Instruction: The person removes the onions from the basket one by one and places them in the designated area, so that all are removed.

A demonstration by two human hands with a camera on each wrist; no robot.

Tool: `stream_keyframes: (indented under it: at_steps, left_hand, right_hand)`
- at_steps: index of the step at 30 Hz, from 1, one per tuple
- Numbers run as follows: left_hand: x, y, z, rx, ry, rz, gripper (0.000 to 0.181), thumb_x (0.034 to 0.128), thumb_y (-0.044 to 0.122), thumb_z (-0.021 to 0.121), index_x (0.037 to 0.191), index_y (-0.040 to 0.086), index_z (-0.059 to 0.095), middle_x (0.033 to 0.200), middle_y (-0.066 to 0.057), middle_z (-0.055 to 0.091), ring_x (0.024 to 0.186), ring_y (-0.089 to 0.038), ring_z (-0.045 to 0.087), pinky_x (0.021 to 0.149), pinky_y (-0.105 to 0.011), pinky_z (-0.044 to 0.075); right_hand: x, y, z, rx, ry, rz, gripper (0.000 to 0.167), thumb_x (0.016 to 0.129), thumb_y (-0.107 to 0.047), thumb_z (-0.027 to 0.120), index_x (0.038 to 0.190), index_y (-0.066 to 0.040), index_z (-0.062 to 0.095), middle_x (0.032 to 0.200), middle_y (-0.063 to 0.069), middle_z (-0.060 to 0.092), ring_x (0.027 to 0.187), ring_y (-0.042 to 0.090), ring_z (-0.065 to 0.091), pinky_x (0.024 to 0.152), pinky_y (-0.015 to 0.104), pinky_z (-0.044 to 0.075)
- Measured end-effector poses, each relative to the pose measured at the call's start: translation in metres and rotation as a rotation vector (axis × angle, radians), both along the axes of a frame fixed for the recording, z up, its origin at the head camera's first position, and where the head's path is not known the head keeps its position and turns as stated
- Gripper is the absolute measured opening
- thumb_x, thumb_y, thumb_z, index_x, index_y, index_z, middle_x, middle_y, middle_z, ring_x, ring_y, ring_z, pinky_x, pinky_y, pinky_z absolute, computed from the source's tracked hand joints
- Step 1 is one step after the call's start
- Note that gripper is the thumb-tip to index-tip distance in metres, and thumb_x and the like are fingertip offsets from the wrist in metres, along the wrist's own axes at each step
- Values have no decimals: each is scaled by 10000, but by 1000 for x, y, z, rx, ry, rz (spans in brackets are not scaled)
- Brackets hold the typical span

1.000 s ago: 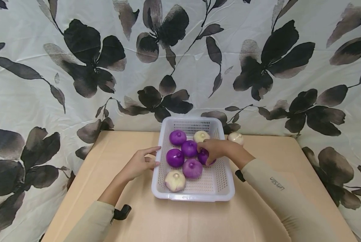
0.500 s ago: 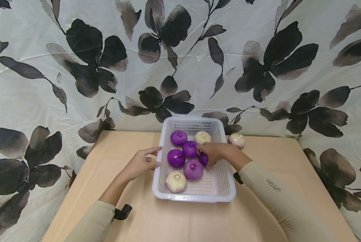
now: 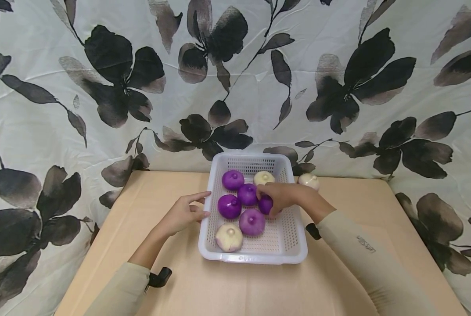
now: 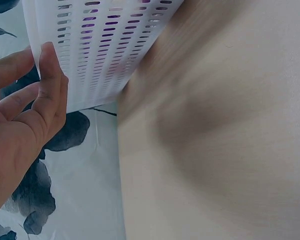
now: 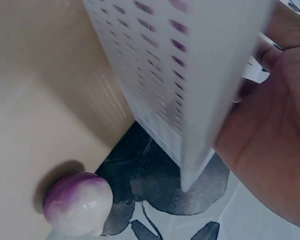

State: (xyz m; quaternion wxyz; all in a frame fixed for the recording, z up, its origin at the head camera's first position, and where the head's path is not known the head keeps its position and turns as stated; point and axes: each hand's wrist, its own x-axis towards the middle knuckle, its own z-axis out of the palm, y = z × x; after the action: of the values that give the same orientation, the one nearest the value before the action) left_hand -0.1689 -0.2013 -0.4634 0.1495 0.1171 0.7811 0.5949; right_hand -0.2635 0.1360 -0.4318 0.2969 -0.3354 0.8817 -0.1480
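Here, right fingers (image 3: 275,210) curled, gripping — purple onion (image 3: 265,205)

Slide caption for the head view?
Left hand touching a white basket rim, right hand gripping a purple onion inside.

Two small markings, neither of them readable.
On the upward-facing forearm of the beige right sleeve (image 3: 371,270), a short row of dark print (image 3: 366,244) slants along the cloth, down toward the right; it looks like lettering, but the characters are too blurred to make out. On the near rim of the white plastic basket (image 3: 290,258), about midway between its left and right corners, sit small raised marks (image 3: 253,257), too faint and tiny to read.
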Motion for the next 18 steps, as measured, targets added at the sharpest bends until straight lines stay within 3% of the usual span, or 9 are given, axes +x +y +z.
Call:
stream_keyframes:
  at_steps: [9,18]
  left_hand:
    - [0,0,1,-6,9,-3,657,938,-30,689,1534,-64,415,1321,-333,526,903,-269,753,733,-330,665]
    - [1,0,1,-7,6,-3,659,937,-41,683,1536,-70,407,1324,-345,499,890,-232,745,726,-315,662]
  right_hand:
    - [5,13,17,-155,78,45,524,758,-71,866,1192,-122,577,1199,79,599,1168,239,590,1018,408,562]
    - [11,33,28,-302,135,-43,485,817,-136,848,1207,-120,560,1189,77,609,1116,238,612,952,407,593]
